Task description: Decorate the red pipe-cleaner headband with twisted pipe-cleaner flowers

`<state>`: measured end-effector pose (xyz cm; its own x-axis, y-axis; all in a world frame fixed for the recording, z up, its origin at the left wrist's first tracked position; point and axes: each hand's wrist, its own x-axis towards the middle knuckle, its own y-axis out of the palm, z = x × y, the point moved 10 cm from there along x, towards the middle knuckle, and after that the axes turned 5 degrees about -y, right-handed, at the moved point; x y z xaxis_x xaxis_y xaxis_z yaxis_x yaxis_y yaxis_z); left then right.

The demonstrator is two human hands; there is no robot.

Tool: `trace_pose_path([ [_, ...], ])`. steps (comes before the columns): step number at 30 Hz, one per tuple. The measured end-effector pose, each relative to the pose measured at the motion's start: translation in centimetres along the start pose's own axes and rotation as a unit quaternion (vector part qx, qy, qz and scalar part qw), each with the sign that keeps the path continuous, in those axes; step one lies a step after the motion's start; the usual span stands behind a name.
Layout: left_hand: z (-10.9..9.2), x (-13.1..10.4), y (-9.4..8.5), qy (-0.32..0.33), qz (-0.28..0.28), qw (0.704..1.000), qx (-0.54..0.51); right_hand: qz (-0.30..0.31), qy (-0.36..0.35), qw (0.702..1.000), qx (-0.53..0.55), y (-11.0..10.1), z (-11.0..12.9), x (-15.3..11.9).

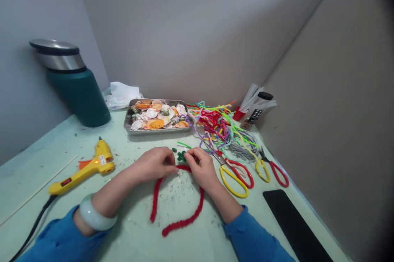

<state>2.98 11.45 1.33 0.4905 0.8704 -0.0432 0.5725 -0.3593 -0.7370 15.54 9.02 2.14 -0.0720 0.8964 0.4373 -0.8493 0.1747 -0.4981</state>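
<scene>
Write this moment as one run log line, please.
left hand: pinching red fuzzy pipe cleaner | right hand: pinching same, by small green pieces

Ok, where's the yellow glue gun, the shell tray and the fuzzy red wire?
Yellow plastic glue gun (80,172): head view, middle of its body.
Silver metal tray of shells (128,119): head view, left rim.
Red fuzzy pipe cleaner (184,221): head view, lower curve near the right sleeve.

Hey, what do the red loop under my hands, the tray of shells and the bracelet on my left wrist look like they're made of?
Red loop: a fuzzy pipe cleaner, probably wire under chenille pile; it holds a bent shape.
Tray: metal, likely stainless steel, judging by its dull silver sheen and thin rim.
Bracelet: smooth, glossy, pale greenish white; possibly jade or glass, though plastic can't be ruled out.
</scene>
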Motion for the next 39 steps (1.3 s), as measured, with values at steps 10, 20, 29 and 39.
trace_pose_path([
  [10,-2.5,-0.5,-0.5,0.076,-0.080,0.993,0.029,-0.005,0.132,0.970,0.203,0.2,-2.0,-0.2],
  [20,-2.3,-0.5,0.5,0.074,-0.045,0.987,-0.137,0.079,0.257,0.894,0.358,2.6,-2.7,-1.3],
  [29,-5.8,-2.1,-0.2,0.199,-0.081,0.976,-0.013,0.150,0.310,0.863,0.369,3.9,-2.4,-2.4],
  [39,-2.3,-0.6,-1.1,0.103,-0.140,0.984,-0.044,0.108,0.209,0.914,0.331,3.3,-2.1,-1.3],
])
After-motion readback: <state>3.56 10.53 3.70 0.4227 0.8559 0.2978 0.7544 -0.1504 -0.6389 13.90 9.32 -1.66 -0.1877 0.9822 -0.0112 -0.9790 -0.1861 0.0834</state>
